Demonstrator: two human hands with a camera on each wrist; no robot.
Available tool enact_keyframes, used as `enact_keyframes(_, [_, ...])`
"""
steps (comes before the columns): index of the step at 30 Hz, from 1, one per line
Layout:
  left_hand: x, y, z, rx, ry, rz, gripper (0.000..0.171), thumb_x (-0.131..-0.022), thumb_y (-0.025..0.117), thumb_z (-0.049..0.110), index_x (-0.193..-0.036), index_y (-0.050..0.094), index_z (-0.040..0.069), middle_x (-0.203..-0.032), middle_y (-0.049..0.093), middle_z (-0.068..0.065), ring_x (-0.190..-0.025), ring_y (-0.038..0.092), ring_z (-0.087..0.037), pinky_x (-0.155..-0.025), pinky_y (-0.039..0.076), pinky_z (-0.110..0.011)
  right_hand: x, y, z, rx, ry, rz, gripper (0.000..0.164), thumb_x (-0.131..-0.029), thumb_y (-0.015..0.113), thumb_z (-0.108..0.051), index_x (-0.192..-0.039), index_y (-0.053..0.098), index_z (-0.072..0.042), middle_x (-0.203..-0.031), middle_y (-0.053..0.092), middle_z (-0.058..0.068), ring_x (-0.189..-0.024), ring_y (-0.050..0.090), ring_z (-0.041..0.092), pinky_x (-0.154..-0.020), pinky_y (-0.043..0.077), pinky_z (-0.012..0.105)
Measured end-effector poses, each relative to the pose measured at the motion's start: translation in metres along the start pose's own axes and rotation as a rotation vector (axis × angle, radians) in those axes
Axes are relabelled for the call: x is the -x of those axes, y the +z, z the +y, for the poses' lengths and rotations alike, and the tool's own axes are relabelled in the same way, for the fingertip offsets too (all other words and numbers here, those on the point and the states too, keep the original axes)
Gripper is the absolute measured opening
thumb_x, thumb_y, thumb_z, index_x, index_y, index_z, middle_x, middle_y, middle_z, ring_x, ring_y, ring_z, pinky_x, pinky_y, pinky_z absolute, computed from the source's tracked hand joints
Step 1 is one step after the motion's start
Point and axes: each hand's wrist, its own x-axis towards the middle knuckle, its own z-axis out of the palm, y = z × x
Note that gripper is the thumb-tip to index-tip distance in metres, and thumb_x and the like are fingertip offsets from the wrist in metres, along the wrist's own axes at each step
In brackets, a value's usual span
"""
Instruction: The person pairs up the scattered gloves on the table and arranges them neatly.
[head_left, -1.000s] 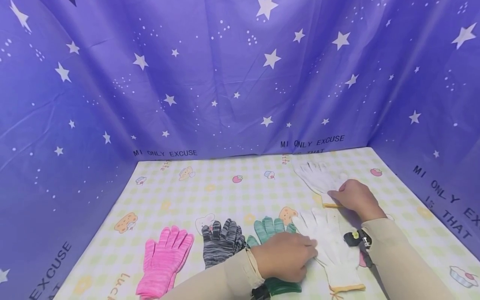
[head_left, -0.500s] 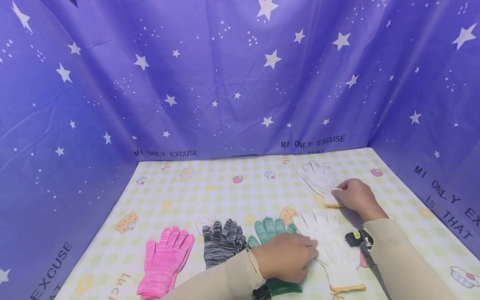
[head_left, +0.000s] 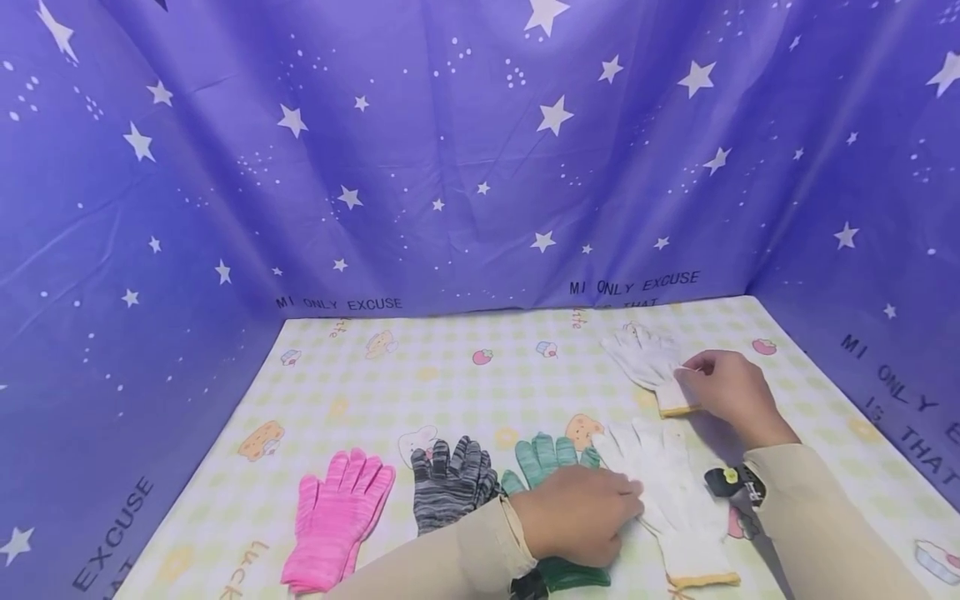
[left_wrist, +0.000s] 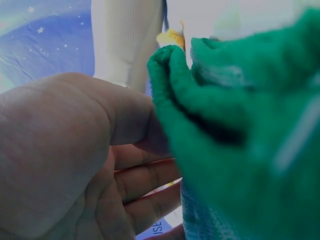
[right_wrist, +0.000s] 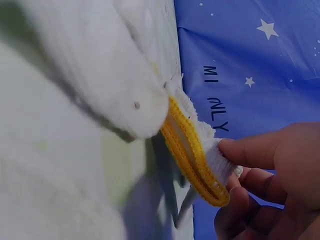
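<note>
While the head view lays out the whole counter (head_left: 450,383), we see our right hand (head_left: 731,390) pinching the yellow cuff of the far white glove (head_left: 648,360) near the back right. Only the right wrist view shows that cuff (right_wrist: 195,150) lifted, gripped between thumb and fingers. Our left hand (head_left: 577,512) rests with relaxed fingers over the green glove (head_left: 543,454) and the near white glove (head_left: 671,492); the left wrist view shows green knit close against its palm. A pink glove (head_left: 337,517) and a grey striped glove (head_left: 450,479) lie to the left.
</note>
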Motion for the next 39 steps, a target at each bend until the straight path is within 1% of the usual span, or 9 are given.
enact_keyframes(5, [-0.002,0.002,0.001,0.006,-0.007,-0.008,0.043,-0.090,0.055,0.033,-0.133,0.051,0.034,-0.143,0.041,0.019,-0.129,0.041,0.002,-0.091,0.045,-0.017,0.005,-0.013,-0.002,0.008,-0.005,0.016,0.035,-0.090,0.056,-0.047,-0.098,0.069,-0.016,-0.093,0.065,0.010,-0.078,0.058,0.026,-0.058,0.037,0.032])
enact_keyframes(12, [-0.003,0.002,0.003,-0.013,-0.002,0.021,0.041,-0.089,0.056,0.033,-0.129,0.054,0.032,-0.141,0.044,0.017,-0.125,0.046,0.001,-0.087,0.047,-0.018,0.011,-0.036,-0.005,0.034,-0.099,0.073,0.031,-0.088,0.061,-0.045,-0.096,0.070,-0.016,-0.088,0.069,0.009,-0.076,0.061,0.026,-0.059,0.039,0.034])
enact_keyframes(16, [-0.004,0.001,0.004,-0.002,0.008,0.028,0.038,-0.089,0.056,0.032,-0.127,0.056,0.031,-0.141,0.046,0.015,-0.124,0.048,0.000,-0.089,0.047,-0.018,0.017,-0.051,-0.006,0.072,-0.117,0.096,0.027,-0.087,0.063,-0.045,-0.093,0.071,-0.020,-0.086,0.068,0.005,-0.075,0.059,0.023,-0.058,0.037,0.032])
enact_keyframes(20, [-0.003,-0.001,0.003,0.009,0.008,-0.005,0.041,-0.089,0.056,0.033,-0.130,0.054,0.031,-0.143,0.043,0.016,-0.128,0.045,-0.001,-0.094,0.044,-0.018,0.022,-0.067,-0.012,0.097,-0.124,0.094,0.026,-0.087,0.062,-0.045,-0.094,0.071,-0.021,-0.085,0.069,0.002,-0.075,0.059,0.022,-0.057,0.036,0.031])
enact_keyframes(26, [-0.005,-0.005,0.001,-0.042,0.039,-0.071,0.043,-0.090,0.054,0.037,-0.133,0.051,0.033,-0.146,0.038,0.018,-0.133,0.037,0.002,-0.100,0.038,-0.017,0.031,-0.092,-0.017,0.112,-0.148,0.103,0.027,-0.088,0.061,-0.046,-0.095,0.071,-0.021,-0.082,0.069,0.000,-0.069,0.057,0.018,-0.057,0.035,0.031])
enact_keyframes(30, [-0.009,-0.010,0.001,-0.077,0.056,-0.096,0.040,-0.089,0.055,0.038,-0.128,0.053,0.034,-0.146,0.039,0.017,-0.128,0.043,0.001,-0.091,0.044,-0.018,0.039,-0.105,-0.017,0.129,-0.151,0.108,0.028,-0.088,0.061,-0.046,-0.096,0.070,-0.021,-0.083,0.068,-0.001,-0.068,0.055,0.018,-0.057,0.034,0.030])
enact_keyframes(34, [-0.014,-0.013,0.002,-0.096,0.053,-0.095,0.030,-0.086,0.058,0.038,-0.116,0.057,0.033,-0.131,0.049,0.018,-0.102,0.056,0.001,-0.075,0.048,-0.021,0.049,-0.115,-0.017,0.148,-0.131,0.106,0.031,-0.088,0.058,-0.052,-0.100,0.069,-0.025,-0.086,0.068,-0.002,-0.069,0.053,0.018,-0.053,0.033,0.030])
enact_keyframes(36, [-0.017,-0.015,0.003,-0.088,0.044,-0.110,0.030,-0.086,0.059,0.037,-0.116,0.057,0.034,-0.130,0.049,0.018,-0.101,0.055,0.002,-0.073,0.048,-0.021,0.053,-0.118,-0.016,0.155,-0.128,0.117,0.031,-0.088,0.058,-0.053,-0.099,0.069,-0.026,-0.086,0.068,-0.003,-0.065,0.052,0.016,-0.051,0.033,0.030])
enact_keyframes(39, [-0.021,-0.017,0.004,-0.072,0.031,-0.146,0.032,-0.087,0.058,0.037,-0.119,0.056,0.035,-0.138,0.044,0.018,-0.109,0.053,0.002,-0.073,0.048,-0.021,0.060,-0.121,-0.011,0.161,-0.135,0.130,0.029,-0.088,0.058,-0.051,-0.098,0.068,-0.026,-0.083,0.068,-0.003,-0.057,0.048,0.013,-0.049,0.031,0.030])
